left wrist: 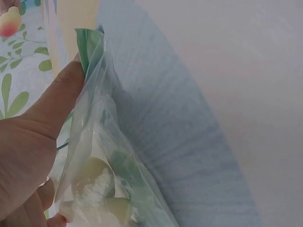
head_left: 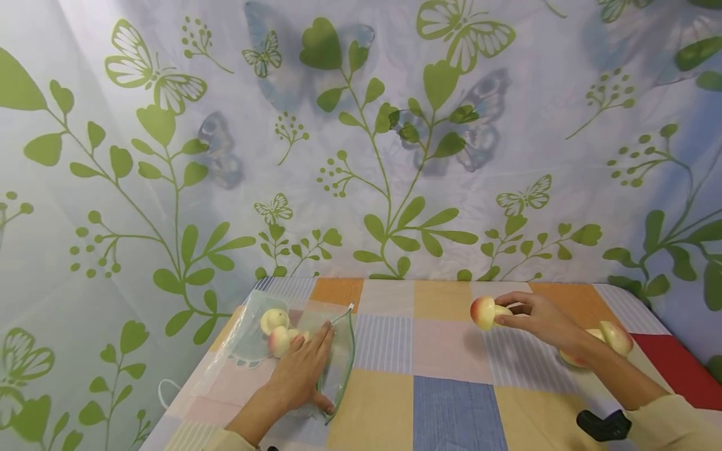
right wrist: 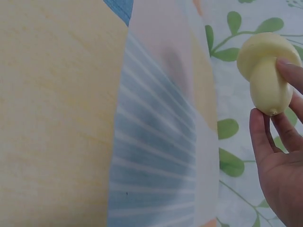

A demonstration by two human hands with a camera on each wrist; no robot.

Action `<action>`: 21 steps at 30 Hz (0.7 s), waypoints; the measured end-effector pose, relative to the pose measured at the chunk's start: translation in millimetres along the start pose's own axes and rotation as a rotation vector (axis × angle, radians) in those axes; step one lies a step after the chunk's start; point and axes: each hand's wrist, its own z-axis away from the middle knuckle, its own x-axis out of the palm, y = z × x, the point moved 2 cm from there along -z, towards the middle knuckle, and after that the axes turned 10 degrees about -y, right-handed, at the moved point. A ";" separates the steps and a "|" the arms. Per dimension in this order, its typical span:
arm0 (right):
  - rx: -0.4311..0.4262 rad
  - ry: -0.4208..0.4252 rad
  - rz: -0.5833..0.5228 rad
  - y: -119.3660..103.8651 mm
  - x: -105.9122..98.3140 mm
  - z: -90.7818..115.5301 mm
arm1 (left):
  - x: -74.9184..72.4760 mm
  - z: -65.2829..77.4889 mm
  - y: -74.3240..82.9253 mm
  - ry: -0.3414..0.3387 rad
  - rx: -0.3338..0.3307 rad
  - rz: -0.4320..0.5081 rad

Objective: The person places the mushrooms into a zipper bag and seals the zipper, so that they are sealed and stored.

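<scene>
In the head view my left hand (head_left: 304,369) lies over a clear zip bag (head_left: 248,322) with a green zip edge, its fingers straight and spread. The thumb (left wrist: 61,92) reaches along that green edge in the left wrist view. Inside the bag are toy mushrooms (head_left: 274,321), pale with a reddish blush, partly hidden by the hand. On the right, my right hand (head_left: 536,319) pinches another toy mushroom (head_left: 482,312) by its stem, above the table. Its cream underside and stem (right wrist: 270,87) show in the right wrist view.
More toy mushrooms (head_left: 617,338) sit on the patchwork tablecloth (head_left: 451,407), partly behind my right forearm. A black strap-like object (head_left: 603,426) shows by the right sleeve. Behind the table hangs a leaf-and-butterfly curtain (head_left: 361,156). A white loop (head_left: 168,393) sticks out at the left edge.
</scene>
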 end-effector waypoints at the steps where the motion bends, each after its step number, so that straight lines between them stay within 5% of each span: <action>1: -0.004 -0.004 -0.012 -0.4 1.8 -1.5 | 0.3 -0.3 -0.2 0.001 0.001 -0.002; 21: -0.103 -0.100 -0.132 -17.7 49.9 -34.1 | 2.2 -1.8 -1.0 -0.013 -0.003 0.040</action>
